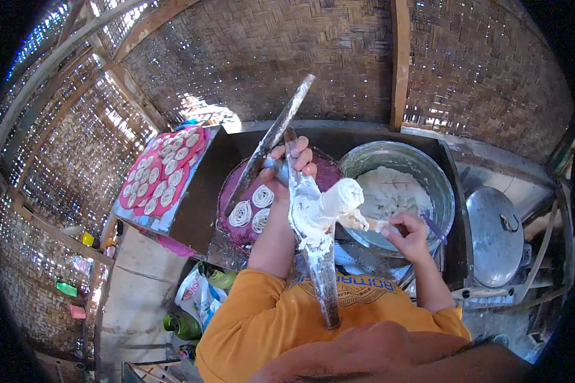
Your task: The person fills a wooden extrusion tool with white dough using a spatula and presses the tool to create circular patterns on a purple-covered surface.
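Observation:
My left hand point(301, 155) grips a wooden hand press around its grey cylinder point(280, 168). One wooden bar point(274, 139) of the press slants up and away; the other bar point(325, 282) points toward my chest. White dough coats the second bar and its stubby round plunger point(341, 197). My right hand point(408, 234) pinches a flat wooden stick point(373, 224), its far end against the dough under the plunger. Behind that hand, a large metal basin point(446, 174) holds white dough point(394, 187). Beneath my left forearm, coiled dough nests point(240, 214) lie on a round purple tray point(233, 191).
A purple utensil handle point(434, 228) leans over the basin's rim. At left, pink sheets point(141, 207) bearing several coiled nests rest on a box point(191, 210). To the right is a lidded metal pot point(493, 239). A green gas cylinder point(184, 326) and plastic bag point(191, 291) sit low left.

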Tool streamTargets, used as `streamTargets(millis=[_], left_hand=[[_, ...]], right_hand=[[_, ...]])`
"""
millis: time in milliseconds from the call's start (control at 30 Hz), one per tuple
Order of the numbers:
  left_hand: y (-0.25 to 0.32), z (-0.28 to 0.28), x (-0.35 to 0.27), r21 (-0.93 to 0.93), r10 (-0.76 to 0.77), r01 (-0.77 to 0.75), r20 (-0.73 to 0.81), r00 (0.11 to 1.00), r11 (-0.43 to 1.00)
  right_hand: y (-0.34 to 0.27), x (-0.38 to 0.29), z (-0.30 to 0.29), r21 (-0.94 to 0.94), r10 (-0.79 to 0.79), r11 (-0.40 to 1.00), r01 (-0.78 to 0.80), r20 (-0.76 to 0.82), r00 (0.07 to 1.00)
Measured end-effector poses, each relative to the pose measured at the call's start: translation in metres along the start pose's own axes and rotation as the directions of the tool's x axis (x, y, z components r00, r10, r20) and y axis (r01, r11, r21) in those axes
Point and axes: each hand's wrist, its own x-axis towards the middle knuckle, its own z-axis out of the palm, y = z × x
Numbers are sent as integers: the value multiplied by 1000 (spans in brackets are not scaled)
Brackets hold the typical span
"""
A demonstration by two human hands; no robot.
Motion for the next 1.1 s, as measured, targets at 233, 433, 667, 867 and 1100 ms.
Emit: streamTargets(millis=[233, 433, 667, 867, 1100], left_hand=[[22, 34, 18, 583, 154, -99, -46, 987, 807], [19, 70, 29, 925, 115, -193, 164, 980, 327], [0, 87, -4, 967, 1, 251, -251, 968, 32], [-8, 72, 9, 796, -476, -473, 272, 836, -376], [-24, 70, 5, 604, -523, -625, 367, 769, -495]], right_hand=[[6, -8, -4, 154, 73, 986, -69, -23, 997], [5, 2, -10, 278, 238, 933, -229, 4, 971], [6, 7, -3, 251, 285, 930, -270, -27, 958], [-1, 7, -2, 180, 342, 929, -324, -77, 937], [0, 9, -1, 89, 277, 959, -269, -102, 955]])
